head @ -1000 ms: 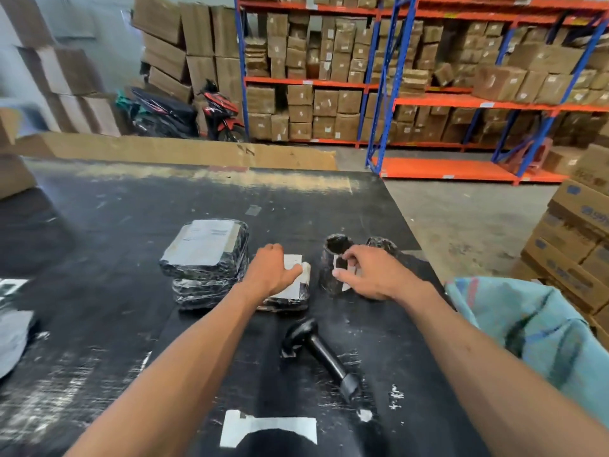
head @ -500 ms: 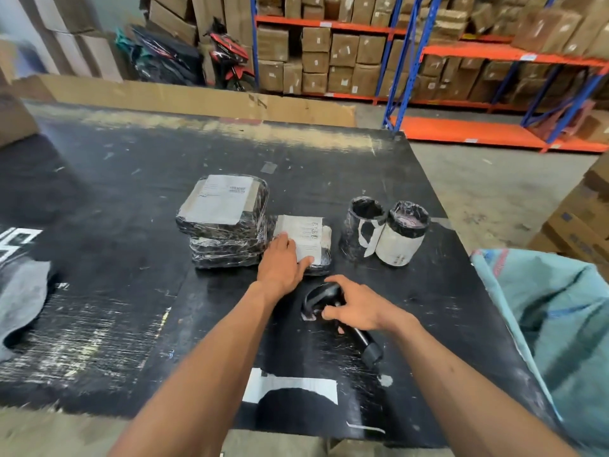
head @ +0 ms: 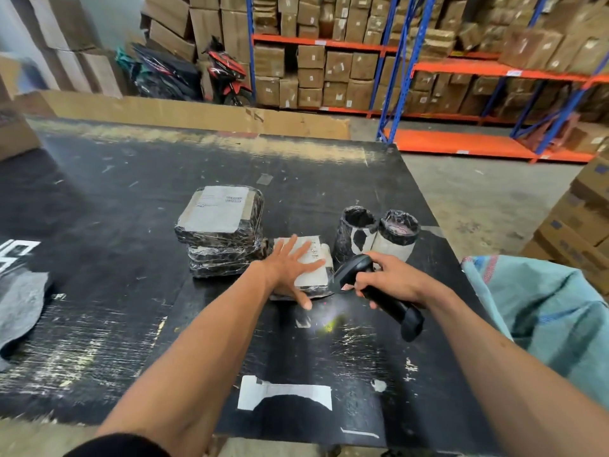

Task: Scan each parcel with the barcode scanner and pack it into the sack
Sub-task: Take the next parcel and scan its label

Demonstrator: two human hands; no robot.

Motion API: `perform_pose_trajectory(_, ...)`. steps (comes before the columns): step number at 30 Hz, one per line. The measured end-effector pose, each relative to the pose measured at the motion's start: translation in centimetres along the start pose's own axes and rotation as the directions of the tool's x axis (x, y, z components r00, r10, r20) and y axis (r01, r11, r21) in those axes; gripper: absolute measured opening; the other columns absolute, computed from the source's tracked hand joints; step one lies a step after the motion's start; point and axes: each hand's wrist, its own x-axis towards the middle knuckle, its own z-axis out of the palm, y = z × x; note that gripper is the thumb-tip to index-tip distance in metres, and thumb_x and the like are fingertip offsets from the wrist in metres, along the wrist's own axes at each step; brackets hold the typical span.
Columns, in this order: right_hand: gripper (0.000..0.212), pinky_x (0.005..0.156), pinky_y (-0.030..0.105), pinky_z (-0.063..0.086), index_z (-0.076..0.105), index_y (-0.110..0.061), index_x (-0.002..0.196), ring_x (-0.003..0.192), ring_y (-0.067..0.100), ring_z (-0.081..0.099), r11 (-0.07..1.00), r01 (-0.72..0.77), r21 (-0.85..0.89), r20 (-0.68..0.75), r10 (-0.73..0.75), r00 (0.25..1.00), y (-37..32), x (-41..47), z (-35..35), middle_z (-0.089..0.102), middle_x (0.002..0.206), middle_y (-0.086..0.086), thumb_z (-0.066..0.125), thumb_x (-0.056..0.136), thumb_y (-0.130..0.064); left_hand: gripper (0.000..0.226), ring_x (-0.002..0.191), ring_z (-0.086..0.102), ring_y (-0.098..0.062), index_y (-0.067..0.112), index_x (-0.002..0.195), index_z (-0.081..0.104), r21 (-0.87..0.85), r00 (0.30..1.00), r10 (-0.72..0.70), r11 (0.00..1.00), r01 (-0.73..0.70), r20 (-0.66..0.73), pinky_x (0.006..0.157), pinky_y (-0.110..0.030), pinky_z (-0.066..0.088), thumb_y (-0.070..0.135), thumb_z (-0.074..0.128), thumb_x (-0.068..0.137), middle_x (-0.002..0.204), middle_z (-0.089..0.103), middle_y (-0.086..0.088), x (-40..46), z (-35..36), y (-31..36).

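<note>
Black table: left hand, fingers spread, presses flat parcel beside stack and two cylinders; right hand grips scanner; sack right; labels illegible.

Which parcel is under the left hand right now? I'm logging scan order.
The small flat parcel lying alone between the stack of square parcels and the two cylindrical parcels; the left hand rests spread on it.

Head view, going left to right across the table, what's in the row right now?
Grey cloth → stack of wrapped parcels → flat parcel under the left hand → barcode scanner in the right hand → sack.
</note>
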Motion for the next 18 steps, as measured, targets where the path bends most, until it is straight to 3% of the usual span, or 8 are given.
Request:
perform_pose_trajectory(3, 0.029, 0.060, 0.034, 0.056, 0.062, -0.004, 0.116, 0.061, 0.022, 0.064, 1.000, 0.008, -0.008, 0.014, -0.007, 1.000, 0.2, -0.2, 0.2, 0.070, 0.082, 0.013, 0.067, 0.088, -0.004, 0.107, 0.151, -0.019, -0.044, 0.045, 0.157, -0.014, 0.020, 0.995, -0.088, 0.996, 0.089, -0.043, 0.121, -0.065, -0.003, 0.082, 0.052, 0.081, 0.166, -0.026, -0.007, 0.5, 2.3, 0.8)
perform_pose_trajectory(7, 0.030, 0.062, 0.036, 0.058, 0.062, -0.002, 0.116, 0.065, 0.023, 0.062, 1.000, 0.016, -0.018, 0.011, -0.016, 1.000, 0.5, -0.7, 0.2, 0.069, 0.081, 0.014, 0.067, 0.087, -0.003, 0.093, 0.147, 0.017, -0.056, 0.029, 0.162, -0.004, 0.133, 0.934, -0.340, 0.927, 0.352, -0.107, 0.110, -0.067, 0.031, 0.071, 0.043, 0.094, 0.166, 0.003, -0.027, 0.7, 1.9, 5.4)
perform_pose_trajectory(9, 0.030, 0.062, 0.035, 0.059, 0.064, -0.006, 0.117, 0.064, 0.022, 0.063, 1.000, 0.016, -0.008, -0.017, -0.016, 1.000, 0.5, -1.1, -0.2, 0.069, 0.079, 0.012, 0.067, 0.088, -0.002, 0.078, 0.138, 0.038, -0.054, 0.019, 0.162, 0.016, 0.144, 0.915, -0.382, 0.906, 0.398, -0.128, 0.102, -0.061, 0.046, 0.057, 0.044, 0.100, 0.157, 0.029, -0.032, 1.2, 0.6, 7.6)
perform_pose_trajectory(12, 0.031, 0.063, 0.035, 0.059, 0.066, -0.011, 0.118, 0.065, 0.022, 0.063, 1.000, 0.016, 0.018, -0.053, -0.015, 0.998, 0.9, -1.6, -0.9, 0.071, 0.083, 0.014, 0.067, 0.088, -0.002, 0.073, 0.119, 0.062, -0.033, 0.016, 0.139, 0.057, 0.073, 0.938, -0.293, 0.948, 0.310, -0.184, 0.094, -0.040, 0.054, 0.072, 0.044, 0.093, 0.131, 0.063, -0.014, 1.8, -2.6, 6.4)
perform_pose_trajectory(13, 0.031, 0.064, 0.035, 0.059, 0.067, -0.011, 0.118, 0.065, 0.022, 0.063, 0.999, 0.016, 0.029, -0.065, -0.014, 0.998, 1.0, -1.8, -1.2, 0.071, 0.084, 0.014, 0.067, 0.089, -0.003, 0.081, 0.124, 0.059, -0.032, 0.021, 0.144, 0.052, 0.001, 0.949, -0.276, 0.960, 0.280, -0.150, 0.097, -0.040, 0.051, 0.079, 0.048, 0.087, 0.138, 0.058, -0.013, 1.8, -3.7, 5.0)
perform_pose_trajectory(15, 0.030, 0.066, 0.037, 0.059, 0.066, -0.011, 0.119, 0.066, 0.025, 0.064, 0.999, 0.011, 0.044, -0.082, -0.007, 0.997, 1.2, -2.0, -1.3, 0.073, 0.084, 0.014, 0.067, 0.089, -0.005, 0.104, 0.148, 0.030, -0.040, 0.037, 0.161, 0.017, -0.040, 0.975, -0.221, 0.975, 0.220, -0.023, 0.118, -0.052, 0.032, 0.082, 0.059, 0.077, 0.164, 0.020, -0.017, 1.5, -4.9, 2.3)
perform_pose_trajectory(16, 0.031, 0.068, 0.040, 0.059, 0.066, -0.011, 0.118, 0.068, 0.027, 0.064, 0.999, 0.009, 0.047, -0.083, -0.005, 0.997, 1.3, -2.0, -1.2, 0.073, 0.084, 0.013, 0.068, 0.088, -0.006, 0.113, 0.153, 0.012, -0.042, 0.040, 0.161, 0.002, -0.005, 0.982, -0.187, 0.982, 0.188, 0.023, 0.123, -0.056, 0.017, 0.082, 0.061, 0.074, 0.168, -0.001, -0.016, 1.7, -4.6, 1.2)
perform_pose_trajectory(18, 0.032, 0.071, 0.044, 0.059, 0.065, -0.010, 0.119, 0.070, 0.029, 0.064, 0.999, 0.014, 0.051, -0.080, -0.010, 0.997, 1.3, -2.0, -0.8, 0.073, 0.085, 0.013, 0.068, 0.087, -0.006, 0.116, 0.155, -0.005, -0.039, 0.039, 0.160, -0.009, 0.019, 0.992, -0.110, 0.994, 0.109, 0.065, 0.125, -0.056, 0.003, 0.082, 0.058, 0.076, 0.169, -0.014, -0.012, 1.6, -3.6, -0.1)
